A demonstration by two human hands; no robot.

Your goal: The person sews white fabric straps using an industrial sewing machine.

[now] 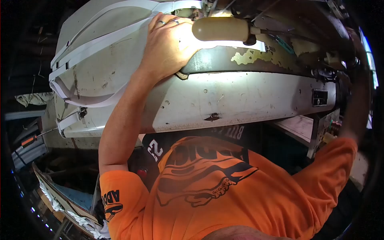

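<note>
My left hand [170, 46], with rings on two fingers, lies over the top of a worn off-white metal body [240, 94]. Its fingers bend over something beside a cream rounded cylinder [220, 29]; their tips are hidden, and what they grip I cannot make out. Bright light falls on this hand and the surface around it. On the far right my right arm reaches up into shadow, where my right hand [352, 44] is dim and its fingers cannot be made out. White straps [108, 32] loop across the metal body on the left.
An orange-handled screwdriver [29, 141] is at the left, near a crumpled cloth [34, 99]. Below it lies a board with white material [66, 204]. A teal object [283, 44] sits among dark rods at upper right. A light-coloured ledge [294, 127] stands below the metal body.
</note>
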